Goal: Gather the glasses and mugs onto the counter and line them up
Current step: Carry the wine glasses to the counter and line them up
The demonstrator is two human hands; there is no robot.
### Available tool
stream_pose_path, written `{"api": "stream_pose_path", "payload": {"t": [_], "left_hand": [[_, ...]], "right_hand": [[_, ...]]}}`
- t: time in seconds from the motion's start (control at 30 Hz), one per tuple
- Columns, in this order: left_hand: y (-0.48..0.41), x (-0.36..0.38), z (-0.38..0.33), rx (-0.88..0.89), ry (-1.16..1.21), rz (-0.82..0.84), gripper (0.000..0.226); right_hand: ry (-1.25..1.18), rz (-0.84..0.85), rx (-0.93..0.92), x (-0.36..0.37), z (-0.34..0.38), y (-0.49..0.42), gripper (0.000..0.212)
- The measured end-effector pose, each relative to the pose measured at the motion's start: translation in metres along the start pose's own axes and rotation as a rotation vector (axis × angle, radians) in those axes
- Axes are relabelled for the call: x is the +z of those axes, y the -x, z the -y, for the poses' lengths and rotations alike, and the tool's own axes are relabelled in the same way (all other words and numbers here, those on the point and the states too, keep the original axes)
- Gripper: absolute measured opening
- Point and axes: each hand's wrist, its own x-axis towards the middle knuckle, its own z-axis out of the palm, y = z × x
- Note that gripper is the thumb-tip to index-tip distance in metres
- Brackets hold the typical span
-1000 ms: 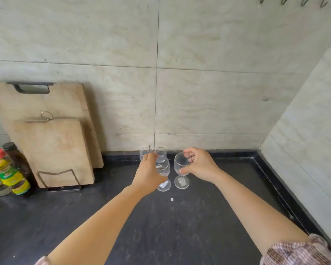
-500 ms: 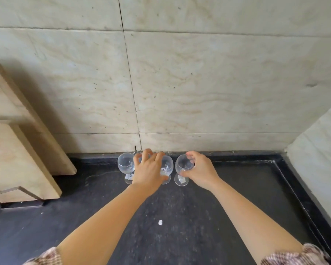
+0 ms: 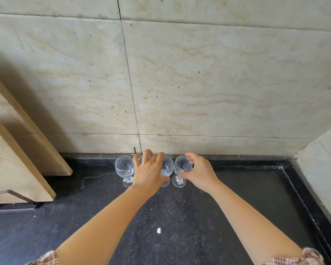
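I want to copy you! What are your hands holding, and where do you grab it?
Each hand grips one stemmed glass by its bowl. The left hand wraps the middle glass; the right hand holds the right glass. Both stand on the counter.

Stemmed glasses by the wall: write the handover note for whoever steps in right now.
Left hand: draped over the middle glass, fingers on its rim; it hides any glass behind it.
Right hand: gripping the bowl of the right glass, whose foot is on the counter.
Left glass: standing upright, untouched.
Done: three stemmed glasses stand side by side along the back wall.
Left: release both hands, even the spacing, and bring any mugs; none are in view.
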Motion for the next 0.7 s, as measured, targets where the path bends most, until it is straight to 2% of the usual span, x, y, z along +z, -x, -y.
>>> {"api": "stream_pose_path", "payload": {"t": [0.2,0.3,0.43,0.6,0.7], "left_hand": [[0.004,-0.006,0.001,0.007,0.032,0.051,0.074],[0.016,-0.018,0.007,-0.014,0.085,0.03,0.075],[0.043,-0.047,0.027,-0.086,0.136,-0.037,0.058],[0.094,-0.099,0.065,-0.216,0.14,-0.075,0.045],[0.14,-0.127,0.092,-0.327,0.139,-0.101,0.045]], "right_hand": [[0.062,-0.011,-0.01,0.0,0.005,0.004,0.072],[0.084,-0.052,-0.026,-0.005,0.018,0.009,0.079],[0.054,-0.13,-0.087,-0.003,0.046,0.028,0.06],[0.108,-0.042,-0.225,0.025,0.107,0.067,0.047],[0.154,0.017,-0.356,0.05,0.147,0.098,0.037]]}}
